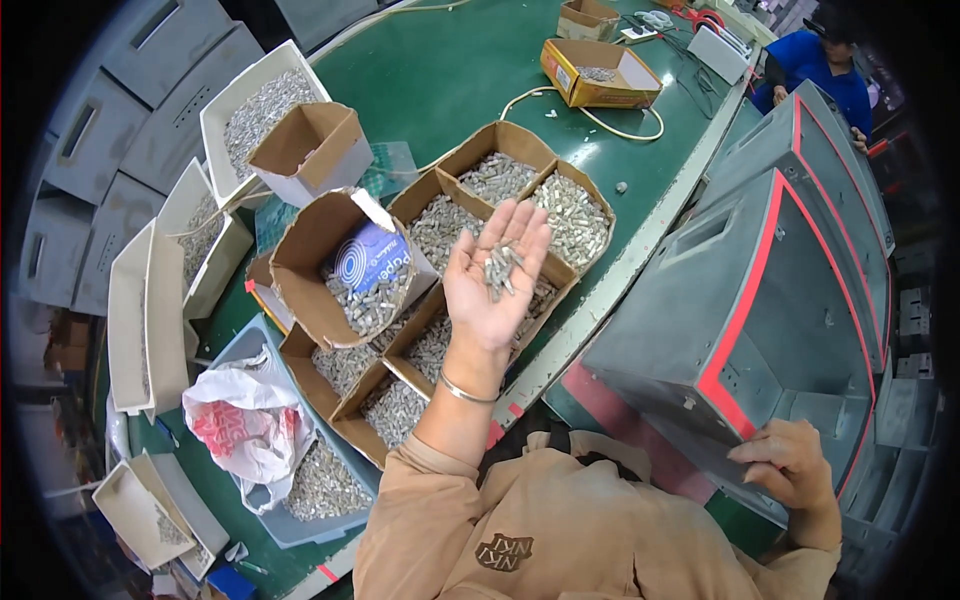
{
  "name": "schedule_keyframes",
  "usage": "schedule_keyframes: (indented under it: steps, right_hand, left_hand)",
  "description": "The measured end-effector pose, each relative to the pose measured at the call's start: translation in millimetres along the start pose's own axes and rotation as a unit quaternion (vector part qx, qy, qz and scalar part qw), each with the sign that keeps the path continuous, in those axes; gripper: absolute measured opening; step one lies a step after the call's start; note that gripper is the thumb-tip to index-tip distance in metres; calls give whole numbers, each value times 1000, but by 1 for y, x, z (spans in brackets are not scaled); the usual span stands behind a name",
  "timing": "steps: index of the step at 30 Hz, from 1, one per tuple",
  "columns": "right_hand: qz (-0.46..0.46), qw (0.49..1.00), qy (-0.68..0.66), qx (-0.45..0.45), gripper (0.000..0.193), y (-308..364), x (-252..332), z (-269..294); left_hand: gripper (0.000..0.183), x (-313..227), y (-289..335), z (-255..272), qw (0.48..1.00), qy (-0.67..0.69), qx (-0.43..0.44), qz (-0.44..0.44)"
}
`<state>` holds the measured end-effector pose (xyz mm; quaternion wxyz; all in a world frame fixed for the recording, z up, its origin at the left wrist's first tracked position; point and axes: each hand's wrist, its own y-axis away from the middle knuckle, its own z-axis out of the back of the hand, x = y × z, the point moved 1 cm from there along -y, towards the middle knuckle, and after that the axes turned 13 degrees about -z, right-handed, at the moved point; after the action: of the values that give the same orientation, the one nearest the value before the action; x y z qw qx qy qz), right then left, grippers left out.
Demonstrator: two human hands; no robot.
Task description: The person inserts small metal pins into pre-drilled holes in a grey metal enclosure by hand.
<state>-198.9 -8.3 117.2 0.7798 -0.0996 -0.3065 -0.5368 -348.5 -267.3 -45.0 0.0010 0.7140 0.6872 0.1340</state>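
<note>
My left hand (495,285) is palm up with its fingers stretched out, bearing a small heap of short silvery metal cylinders (502,268). It is above a divided cardboard box (397,362) whose compartments hold many similar pieces. Part of that box is hidden by my hand and forearm. A smaller cardboard box (300,262) with a blue printed panel rests tilted on its left part, with more cylinders inside. Off to the right, my right hand (790,462) has its fingers curled at the red-taped edge of a grey bin (665,345).
White trays (150,320) of small parts line the left side, beside a blue-grey tub (330,535) holding a plastic bag (245,425). A yellow box (600,75) and cables occupy the far green table (430,75). A co-worker in blue (815,65) stands behind the grey bins.
</note>
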Motion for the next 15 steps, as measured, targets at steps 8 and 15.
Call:
schedule_keyframes:
  steps: [8,15]
  right_hand:
    - [-51,971,-70,-222,5,13,-43,-16]
    - [-90,973,-105,-182,5,12,-50,-18]
  left_hand:
    - [24,-28,-58,24,964,-217,-76,-132]
    - [20,-41,-89,24,503,-705,26,-499]
